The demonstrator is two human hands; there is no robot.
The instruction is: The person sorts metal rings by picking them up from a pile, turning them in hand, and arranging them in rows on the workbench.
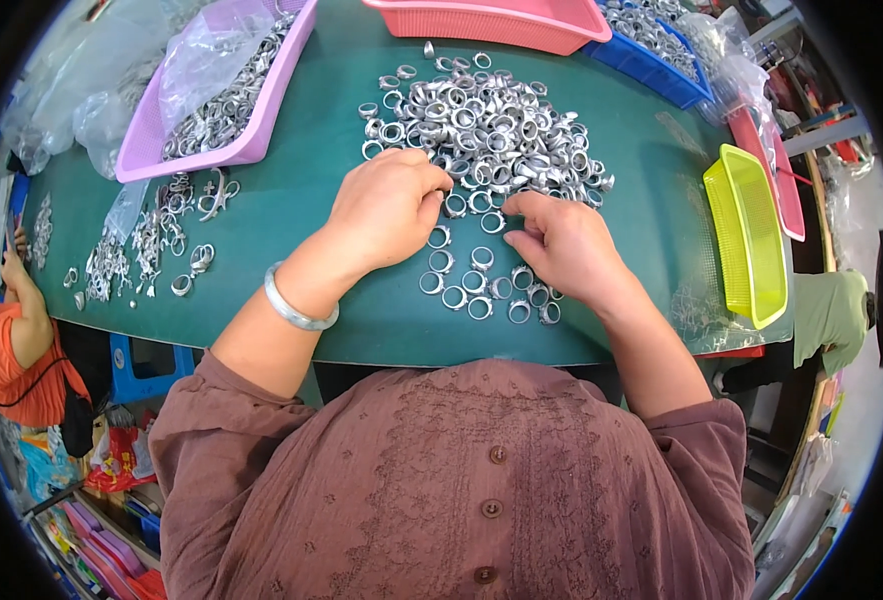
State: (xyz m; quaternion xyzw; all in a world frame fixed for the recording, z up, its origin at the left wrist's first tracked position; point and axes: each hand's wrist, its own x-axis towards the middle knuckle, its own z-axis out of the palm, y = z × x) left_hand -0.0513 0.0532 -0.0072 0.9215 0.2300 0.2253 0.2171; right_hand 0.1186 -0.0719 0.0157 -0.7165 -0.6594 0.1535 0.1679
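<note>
A heap of silver-grey metal rings [501, 125] lies on the green tabletop in front of me. At the heap's near left edge is my left hand [386, 208], fingers curled and pressed together; whatever is in them is hidden. My right hand [569, 245] is at the near right edge, closed, its thumb and index finger at the rim of a ring [492, 222]. Between the hands and toward me, several separate rings [479, 308] lie spread out flat. A pale bangle [296, 302] circles my left wrist.
A purple basket [251, 145] of metal pieces stands far left, with loose pieces [108, 268] before it. A pink basket [491, 22] and a filled blue basket [696, 95] stand at the back. A yellow-green basket [746, 235] is at right. People [26, 345] are on both sides.
</note>
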